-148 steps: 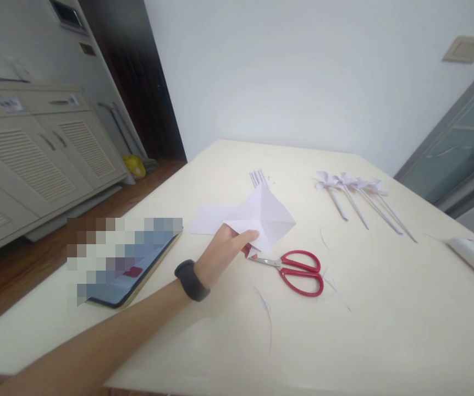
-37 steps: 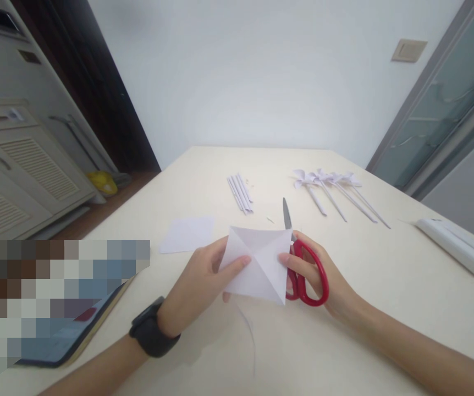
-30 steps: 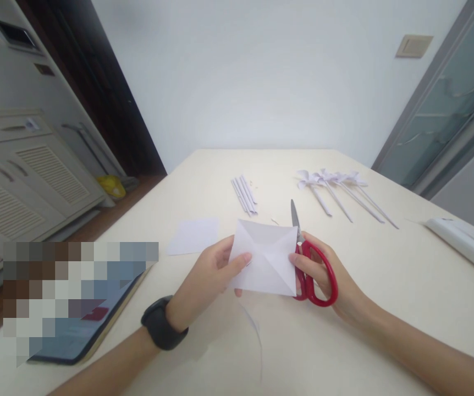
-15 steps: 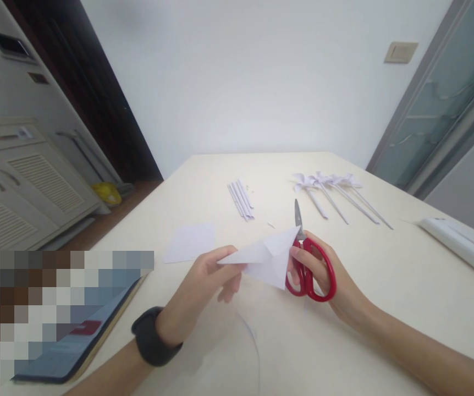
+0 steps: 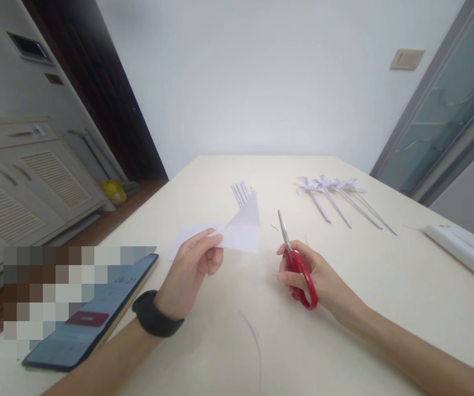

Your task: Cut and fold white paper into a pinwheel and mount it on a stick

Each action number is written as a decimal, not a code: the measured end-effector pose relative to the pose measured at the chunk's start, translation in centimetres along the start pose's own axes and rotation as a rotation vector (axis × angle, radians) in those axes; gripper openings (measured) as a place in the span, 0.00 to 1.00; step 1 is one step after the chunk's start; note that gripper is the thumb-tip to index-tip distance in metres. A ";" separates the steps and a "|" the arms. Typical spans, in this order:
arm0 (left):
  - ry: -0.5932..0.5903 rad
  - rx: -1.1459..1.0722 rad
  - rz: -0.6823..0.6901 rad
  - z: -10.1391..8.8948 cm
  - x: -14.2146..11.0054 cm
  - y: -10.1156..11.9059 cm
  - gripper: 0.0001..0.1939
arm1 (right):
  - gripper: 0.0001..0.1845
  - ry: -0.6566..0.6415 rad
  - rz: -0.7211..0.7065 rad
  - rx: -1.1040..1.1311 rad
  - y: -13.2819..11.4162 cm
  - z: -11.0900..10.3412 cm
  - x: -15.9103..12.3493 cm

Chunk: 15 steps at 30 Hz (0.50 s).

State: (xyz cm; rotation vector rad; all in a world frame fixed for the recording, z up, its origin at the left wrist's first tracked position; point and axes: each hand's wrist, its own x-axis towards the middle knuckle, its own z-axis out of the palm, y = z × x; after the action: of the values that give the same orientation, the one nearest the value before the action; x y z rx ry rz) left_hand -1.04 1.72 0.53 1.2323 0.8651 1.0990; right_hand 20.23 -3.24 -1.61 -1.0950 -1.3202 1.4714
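My left hand [image 5: 193, 267], with a black band on the wrist, pinches one corner of a folded white paper triangle [image 5: 243, 231] and holds it up above the cream table [image 5: 385, 308]. My right hand [image 5: 323, 280] grips red-handled scissors [image 5: 297, 264], fingers through the loops, blades closed and pointing away from me. The scissors sit just right of the paper and do not touch it.
A flat white paper square [image 5: 183, 236] lies behind my left hand. Rolled paper sticks [image 5: 241, 192] and several paper pinwheels [image 5: 336, 192] lie further back. A phone [image 5: 88, 322] rests at the left edge, a white long object [image 5: 463, 250] at the right. Thin paper slivers [image 5: 253, 335] lie nearby.
The creased square has been folded into a triangle and lifted left in my left hand. My right hand with the scissors has let go of the paper and drawn apart from it.
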 end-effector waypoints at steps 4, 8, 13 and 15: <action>-0.009 -0.020 0.005 0.1 -0.2 0.2 0.15 | 0.11 -0.061 -0.066 0.011 0.1 0.0 -0.4; -0.015 -0.053 -0.001 0.1 -0.2 0.2 0.15 | 0.16 -0.117 -0.111 0.068 0.2 -0.3 -1.2; -0.012 -0.107 0.002 0.2 -0.2 0.3 0.15 | 0.20 -0.310 -0.073 0.085 -0.1 -0.6 -1.2; -0.004 -0.143 0.008 0.2 -0.2 0.5 0.15 | 0.23 -0.431 -0.001 0.118 -0.4 -0.6 -1.2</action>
State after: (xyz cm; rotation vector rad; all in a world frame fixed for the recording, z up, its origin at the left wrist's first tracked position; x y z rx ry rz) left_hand -0.98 1.46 1.01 1.1204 0.7655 1.1444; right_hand 21.14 -4.19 -1.20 -0.7231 -1.4972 1.8283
